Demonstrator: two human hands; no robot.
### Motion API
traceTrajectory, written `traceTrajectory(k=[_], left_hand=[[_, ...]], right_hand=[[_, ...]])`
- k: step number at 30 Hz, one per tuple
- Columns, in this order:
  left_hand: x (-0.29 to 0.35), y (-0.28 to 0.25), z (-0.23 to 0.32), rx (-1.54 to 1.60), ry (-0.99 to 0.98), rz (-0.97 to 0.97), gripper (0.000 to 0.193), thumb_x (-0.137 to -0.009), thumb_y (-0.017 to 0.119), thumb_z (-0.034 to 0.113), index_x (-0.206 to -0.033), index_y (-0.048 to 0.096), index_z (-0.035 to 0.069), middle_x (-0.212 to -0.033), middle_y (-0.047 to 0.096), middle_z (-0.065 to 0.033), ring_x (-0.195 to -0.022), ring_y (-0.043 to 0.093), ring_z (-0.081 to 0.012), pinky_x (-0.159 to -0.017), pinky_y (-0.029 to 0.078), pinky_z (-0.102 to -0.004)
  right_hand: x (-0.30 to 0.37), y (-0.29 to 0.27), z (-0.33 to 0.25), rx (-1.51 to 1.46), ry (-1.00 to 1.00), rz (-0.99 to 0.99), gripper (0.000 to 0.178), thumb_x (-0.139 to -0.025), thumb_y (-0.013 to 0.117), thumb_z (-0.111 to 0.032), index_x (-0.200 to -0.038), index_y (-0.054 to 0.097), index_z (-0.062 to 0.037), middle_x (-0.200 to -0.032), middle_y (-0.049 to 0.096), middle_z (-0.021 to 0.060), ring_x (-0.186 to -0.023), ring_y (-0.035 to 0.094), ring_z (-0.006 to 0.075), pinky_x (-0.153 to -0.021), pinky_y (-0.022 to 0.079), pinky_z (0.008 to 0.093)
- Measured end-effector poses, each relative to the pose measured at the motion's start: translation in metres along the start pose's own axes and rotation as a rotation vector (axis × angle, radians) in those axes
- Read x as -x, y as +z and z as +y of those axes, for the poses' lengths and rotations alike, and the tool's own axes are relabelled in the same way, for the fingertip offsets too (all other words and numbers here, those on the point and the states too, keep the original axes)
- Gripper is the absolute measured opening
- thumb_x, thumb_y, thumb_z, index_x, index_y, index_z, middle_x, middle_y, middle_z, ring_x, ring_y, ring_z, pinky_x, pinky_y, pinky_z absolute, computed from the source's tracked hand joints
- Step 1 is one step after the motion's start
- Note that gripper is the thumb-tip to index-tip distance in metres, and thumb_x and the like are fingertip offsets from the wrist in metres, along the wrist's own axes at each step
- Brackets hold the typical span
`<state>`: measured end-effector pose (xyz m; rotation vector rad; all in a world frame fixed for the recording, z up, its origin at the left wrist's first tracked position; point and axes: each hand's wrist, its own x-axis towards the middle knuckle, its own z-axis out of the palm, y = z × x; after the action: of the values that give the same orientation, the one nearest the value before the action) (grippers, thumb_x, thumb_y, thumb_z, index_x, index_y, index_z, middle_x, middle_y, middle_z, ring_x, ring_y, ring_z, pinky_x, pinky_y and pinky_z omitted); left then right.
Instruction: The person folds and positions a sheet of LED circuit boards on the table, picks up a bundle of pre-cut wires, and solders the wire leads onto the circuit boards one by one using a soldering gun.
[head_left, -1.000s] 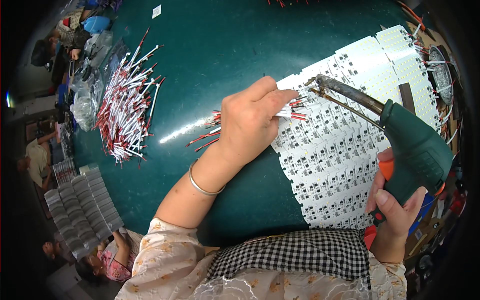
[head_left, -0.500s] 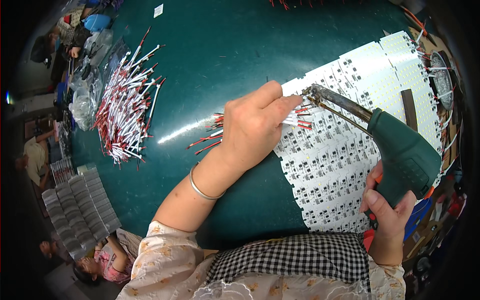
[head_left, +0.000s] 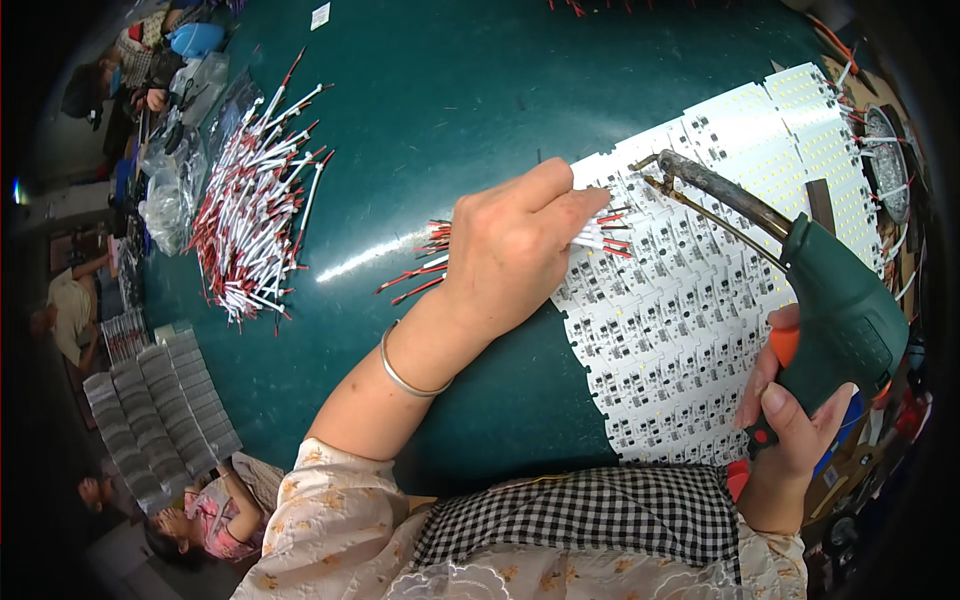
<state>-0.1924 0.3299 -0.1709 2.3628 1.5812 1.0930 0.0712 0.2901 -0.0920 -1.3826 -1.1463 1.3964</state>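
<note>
My left hand (head_left: pixel 510 240) is closed round a small bundle of short red and white wires (head_left: pixel 598 238), whose ends stick out on both sides. Its fingertips rest at the upper left edge of the white LED circuit boards (head_left: pixel 665 340), which carry rows of small dark parts. In my right hand (head_left: pixel 790 415) is a dark green soldering gun (head_left: pixel 840 300) with an orange trigger. The gun's metal tip (head_left: pixel 655 170) hangs over the boards, a little to the right of my left fingertips and apart from them.
A large heap of red and white wires (head_left: pixel 258 210) lies on the green table (head_left: pixel 400 120) at the left. A dark strip (head_left: pixel 820 207) rests on the boards. Beyond the right edge sits a round metal dish (head_left: pixel 885 165). Stacked grey pieces (head_left: pixel 165 410) and other people are at the left.
The soldering gun has moved right, and its tip has drawn away from my left fingertips. My left hand has barely shifted and keeps the wires.
</note>
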Motion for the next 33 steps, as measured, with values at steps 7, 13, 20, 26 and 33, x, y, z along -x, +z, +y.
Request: traceTrajectory(k=[7,13,20,26,33], left_hand=[[-0.001,0.001,0.004,-0.05,0.008,-0.02,0.045,-0.054,0.062,-0.014,-0.092,0.073,0.007,-0.067,0.052,-0.0044,-0.054,0.054,-0.018,-0.045,0.042,-0.0299],[-0.005,0.008,-0.003,0.161,-0.032,-0.006,0.05,-0.054,0.058,-0.017,-0.095,0.074,0.008,-0.07,0.058,-0.0055,-0.057,0.056,-0.0177,-0.048,0.043,-0.0283],[-0.006,0.013,-0.007,0.233,0.048,-0.051,0.049,-0.054,0.059,-0.019,-0.094,0.073,0.007,-0.072,0.061,-0.0051,-0.064,0.061,-0.0178,-0.052,0.046,-0.0279],[-0.005,0.012,-0.008,0.172,0.121,-0.02,0.043,-0.055,0.062,-0.017,-0.09,0.072,0.006,-0.074,0.063,-0.0055,-0.065,0.062,-0.0184,-0.052,0.048,-0.0289],[-0.004,0.011,-0.009,0.143,0.144,0.001,0.042,-0.055,0.062,-0.015,-0.089,0.071,0.007,-0.072,0.063,-0.0045,-0.063,0.061,-0.0187,-0.051,0.046,-0.0287]], right_hand=[[0.004,-0.003,-0.003,0.014,-0.005,0.017,0.068,-0.074,0.077,-0.025,-0.119,0.042,0.0136,-0.069,0.05,0.01,-0.044,0.049,0.0123,-0.039,0.043,0.0245],[0.01,-0.017,-0.005,-0.02,0.039,0.024,0.067,-0.074,0.078,-0.023,-0.118,0.043,0.0126,-0.069,0.05,0.0091,-0.045,0.049,0.0122,-0.039,0.043,0.0243],[0.016,-0.022,0.001,-0.002,0.058,0.011,0.062,-0.074,0.076,-0.02,-0.117,0.044,0.0117,-0.071,0.053,0.0099,-0.045,0.05,0.0123,-0.041,0.043,0.0234],[0.02,-0.014,0.002,0.016,0.079,0.02,0.052,-0.075,0.071,-0.014,-0.114,0.046,0.0094,-0.074,0.054,0.0109,-0.048,0.052,0.013,-0.043,0.045,0.0232],[0.025,-0.021,0.013,0.062,0.093,-0.103,0.049,-0.077,0.066,-0.004,-0.121,0.046,0.0075,-0.087,0.054,0.0119,-0.06,0.055,0.0138,-0.048,0.049,0.0239]])
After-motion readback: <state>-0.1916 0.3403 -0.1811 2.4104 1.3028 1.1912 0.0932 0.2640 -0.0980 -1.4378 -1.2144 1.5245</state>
